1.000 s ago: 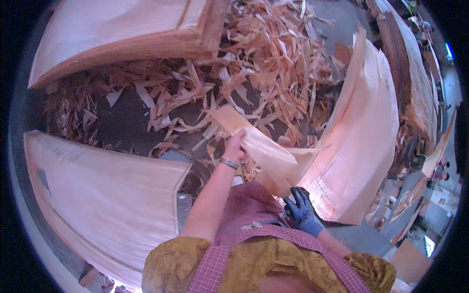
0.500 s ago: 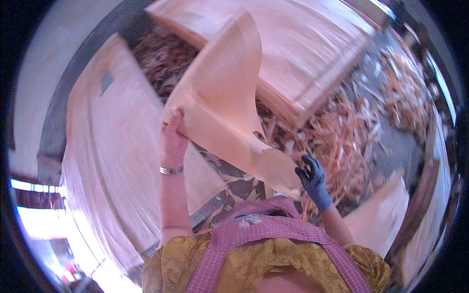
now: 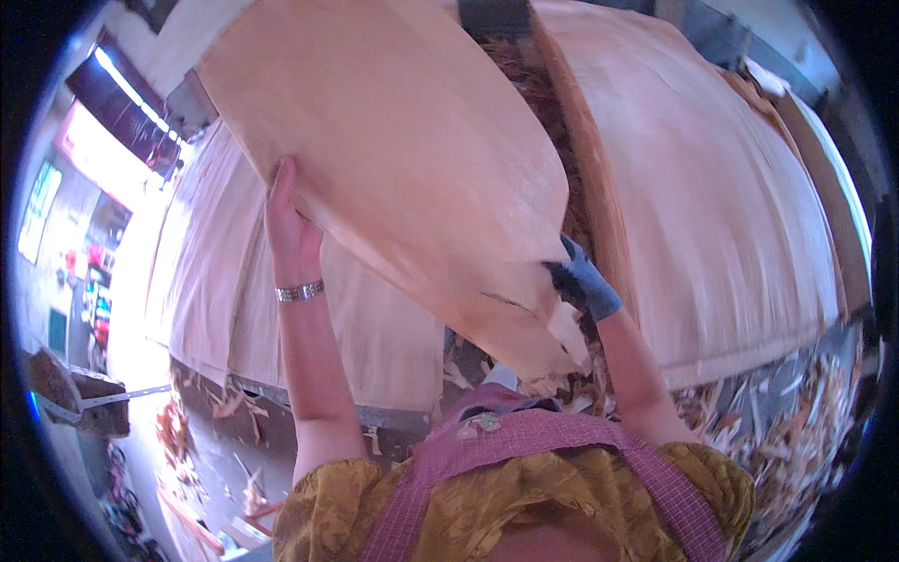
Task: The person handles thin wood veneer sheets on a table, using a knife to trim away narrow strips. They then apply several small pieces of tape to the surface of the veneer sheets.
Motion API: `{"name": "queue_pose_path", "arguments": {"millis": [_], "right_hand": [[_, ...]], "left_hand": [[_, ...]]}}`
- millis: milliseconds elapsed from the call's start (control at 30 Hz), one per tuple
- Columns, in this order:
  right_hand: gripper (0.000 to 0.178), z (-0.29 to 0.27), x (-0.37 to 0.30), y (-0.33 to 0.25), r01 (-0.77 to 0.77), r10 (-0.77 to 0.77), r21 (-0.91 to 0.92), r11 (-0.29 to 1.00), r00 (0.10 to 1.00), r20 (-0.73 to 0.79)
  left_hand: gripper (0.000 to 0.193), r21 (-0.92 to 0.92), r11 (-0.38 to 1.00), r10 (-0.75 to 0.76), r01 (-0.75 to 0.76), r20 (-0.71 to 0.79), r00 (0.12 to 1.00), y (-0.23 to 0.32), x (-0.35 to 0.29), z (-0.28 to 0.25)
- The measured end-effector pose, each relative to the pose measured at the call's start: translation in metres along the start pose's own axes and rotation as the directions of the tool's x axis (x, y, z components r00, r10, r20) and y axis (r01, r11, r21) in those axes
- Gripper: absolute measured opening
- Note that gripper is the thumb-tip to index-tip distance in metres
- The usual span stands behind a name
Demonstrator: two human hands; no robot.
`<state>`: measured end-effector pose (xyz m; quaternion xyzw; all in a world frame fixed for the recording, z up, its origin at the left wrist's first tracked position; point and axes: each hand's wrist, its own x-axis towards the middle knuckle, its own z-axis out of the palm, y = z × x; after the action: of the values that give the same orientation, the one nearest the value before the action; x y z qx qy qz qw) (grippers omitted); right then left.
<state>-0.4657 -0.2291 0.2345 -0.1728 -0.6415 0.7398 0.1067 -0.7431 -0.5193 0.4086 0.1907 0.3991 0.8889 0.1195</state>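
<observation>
A large, thin sheet of pale wood veneer (image 3: 393, 140) stretches in front of me, bent along its near side and ragged at its lower right end. My left hand (image 3: 295, 225), bare with a metal band at the wrist, is closed on the sheet's left edge, thumb on top and the other fingers hidden beneath. My right hand (image 3: 586, 281), in a blue-grey glove with dark fingers, closes on the right edge near the torn end. The sheet partly covers its fingers. A dark split shows in the veneer close to that hand.
Below the sheet at the left lies a stack of veneer (image 3: 375, 342). Another thick veneer stack (image 3: 712, 206) rises at the right. Torn veneer strips (image 3: 758, 421) litter the floor at the lower right. A brown block-like object (image 3: 84, 398) stands at the far left.
The view has swung left, so the large stack now appears at the right. The held sheet is spread flatter and farther up. My right hand has moved up along its edge.
</observation>
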Motion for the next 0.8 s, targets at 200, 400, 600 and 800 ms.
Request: {"name": "queue_pose_path", "arguments": {"millis": [200,400,600,800], "right_hand": [[0.071,-0.032,0.103,-0.023,0.098,0.015,-0.349,0.932,0.951,0.309],[0.071,-0.069,0.283,-0.035,0.1,-0.009,-0.157,0.983,0.869,0.494],[0.072,-0.048,0.392,0.043,-0.084,0.02,0.064,0.994,0.746,0.666],[0.043,-0.079,0.539,0.001,0.013,-0.047,0.052,0.999,0.69,0.723]], "left_hand": [[0.033,-0.104,0.99,0.081,-0.091,-0.096,0.992,-0.05,0.087,-0.025],[0.031,0.036,0.979,0.201,-0.199,-0.288,0.936,-0.057,0.221,-0.003],[0.028,0.108,0.969,0.247,-0.223,-0.324,0.914,-0.121,0.384,0.029],[0.032,0.339,0.884,0.443,-0.322,-0.389,0.808,-0.125,0.489,0.065]]}}
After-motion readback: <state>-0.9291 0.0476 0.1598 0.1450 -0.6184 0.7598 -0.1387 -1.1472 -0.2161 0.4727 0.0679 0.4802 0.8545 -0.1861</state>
